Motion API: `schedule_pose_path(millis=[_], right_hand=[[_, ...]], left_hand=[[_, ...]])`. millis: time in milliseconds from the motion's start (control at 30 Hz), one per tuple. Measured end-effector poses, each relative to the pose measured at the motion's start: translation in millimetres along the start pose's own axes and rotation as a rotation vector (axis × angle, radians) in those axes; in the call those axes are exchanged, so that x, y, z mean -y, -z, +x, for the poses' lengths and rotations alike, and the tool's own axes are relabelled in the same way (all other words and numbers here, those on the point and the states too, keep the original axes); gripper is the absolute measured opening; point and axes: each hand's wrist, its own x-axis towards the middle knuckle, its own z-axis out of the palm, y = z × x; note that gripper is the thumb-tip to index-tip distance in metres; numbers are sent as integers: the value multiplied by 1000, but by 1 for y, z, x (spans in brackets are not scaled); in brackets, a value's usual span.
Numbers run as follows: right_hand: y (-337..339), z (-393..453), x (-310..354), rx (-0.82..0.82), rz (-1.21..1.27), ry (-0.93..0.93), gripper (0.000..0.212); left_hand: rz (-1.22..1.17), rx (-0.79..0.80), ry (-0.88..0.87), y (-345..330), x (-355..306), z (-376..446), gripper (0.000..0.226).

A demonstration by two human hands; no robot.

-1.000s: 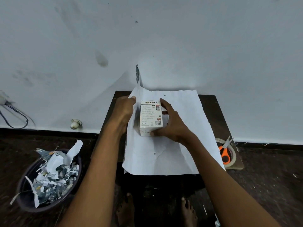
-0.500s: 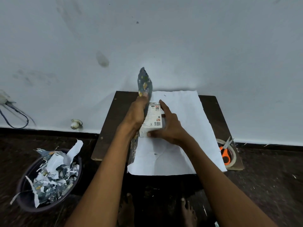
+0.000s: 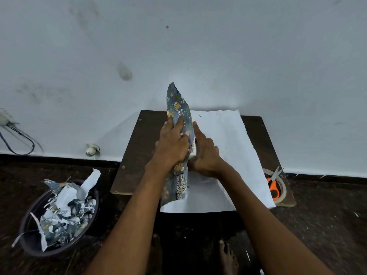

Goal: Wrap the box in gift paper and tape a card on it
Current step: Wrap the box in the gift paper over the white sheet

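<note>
The box (image 3: 193, 150) stands on the gift paper (image 3: 222, 147), which lies white side up on a small dark table (image 3: 137, 155) against the wall. Only a sliver of the box's white, printed face shows between the two hands; the rest is covered.

The left edge of the paper is folded up over the box, printed side out, rising in a loose peak above it and trailing down toward the table's near edge. The left hand (image 3: 171, 147) lies on this flap with fingers extended, pressing it against the box. The right hand (image 3: 204, 153) braces the box's right side, fingers along it and thumb low at the near corner; whether the thumb hooks under the box cannot be told from this angle. The hands are close together, with box and flap between them.

Handling, as judged: the box looks light, stiff cardboard, liable to slide on the sheet unless braced. The paper is thin, creased, and likely to tear at its ragged edges; it should be taken at the fold line near the box, not at the floppy peak.

Scissors (image 3: 275, 183) rest on a tape roll (image 3: 283, 192) at the table's right corner. No card is visible.
</note>
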Motion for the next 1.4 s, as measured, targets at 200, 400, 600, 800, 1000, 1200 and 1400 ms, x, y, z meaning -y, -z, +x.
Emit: schedule_pose_path(millis=[200, 400, 600, 800, 1000, 1200, 1400], right_hand=[[10, 4, -17, 83, 162, -1, 137], [53, 7, -21, -15, 471, -69, 91], [65, 58, 9, -249, 556, -149, 39], [56, 134, 36, -336, 470, -221, 35], [63, 165, 23, -394, 449, -385, 27], [52, 164, 11, -307, 639, -517, 14], [51, 162, 16, -224, 689, -471, 22]], left_hand=[[235, -17, -52, -9, 6, -1, 61], [377, -48, -95, -14, 9, -4, 61], [407, -111, -107, -21, 11, -3, 71], [480, -133, -152, -23, 15, -5, 85], [443, -128, -160, -26, 17, -1, 85], [433, -159, -167, -29, 20, 0, 83], [455, -157, -182, -28, 20, 2, 82]])
